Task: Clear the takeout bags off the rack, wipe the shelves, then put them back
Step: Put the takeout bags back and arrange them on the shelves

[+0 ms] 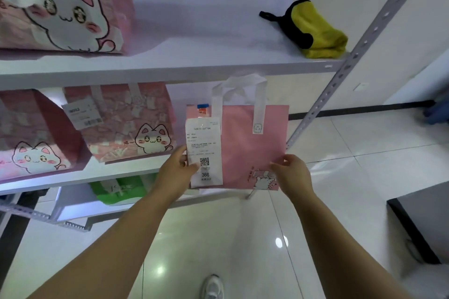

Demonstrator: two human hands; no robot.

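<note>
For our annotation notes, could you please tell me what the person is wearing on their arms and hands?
The left forearm and right forearm are bare, with no sleeves in view. The left hand and right hand have no gloves, and no watch, bracelet or ring shows.

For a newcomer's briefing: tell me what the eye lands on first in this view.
The flat pink bag, a long receipt on its front, held mid-frame before the rack by the left hand and right hand at its lower sides. Then the yellow-and-black cloth lying at the right end of the upper shelf, and the large cat-print bag standing at its left end.
</note>
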